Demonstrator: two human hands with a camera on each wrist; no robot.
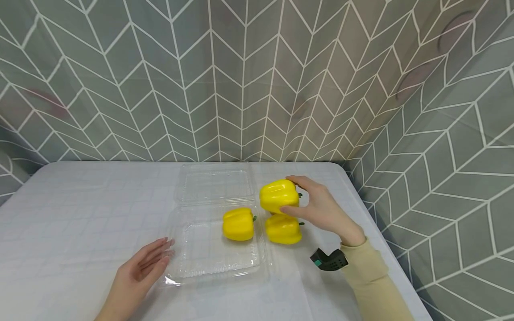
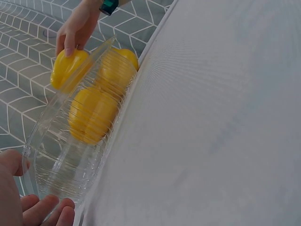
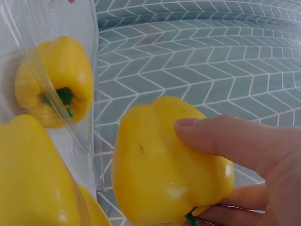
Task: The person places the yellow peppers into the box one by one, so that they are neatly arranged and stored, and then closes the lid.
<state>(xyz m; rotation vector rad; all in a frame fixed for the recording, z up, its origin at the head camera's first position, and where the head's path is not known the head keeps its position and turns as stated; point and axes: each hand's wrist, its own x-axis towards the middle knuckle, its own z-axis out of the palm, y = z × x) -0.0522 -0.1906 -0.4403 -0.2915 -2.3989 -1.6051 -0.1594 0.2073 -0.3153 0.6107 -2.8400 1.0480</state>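
My right hand (image 1: 321,205) grips a yellow bell pepper (image 1: 277,196), thumb on one side and fingers on the other. The pepper is held to the right of a clear plastic clamshell container (image 1: 192,272), which lies with its lid (image 1: 217,183) folded back. A second yellow bell pepper (image 1: 238,225) lies in the container's right part. Just outside the right wall is a third bell pepper (image 1: 283,229), partly below the held one. In the right wrist view, another yellow patch (image 3: 94,209) shows; its source is hidden. My left hand (image 1: 138,274) is at the container's left edge, fingers loosely bent, fingertips against the rim.
A white cloth covers the table (image 1: 80,223). Patterned grey curtains (image 1: 225,80) hang behind it and along its right side. A black band with a device (image 1: 329,259) sits at my right wrist, by the beige sleeve (image 1: 369,276).
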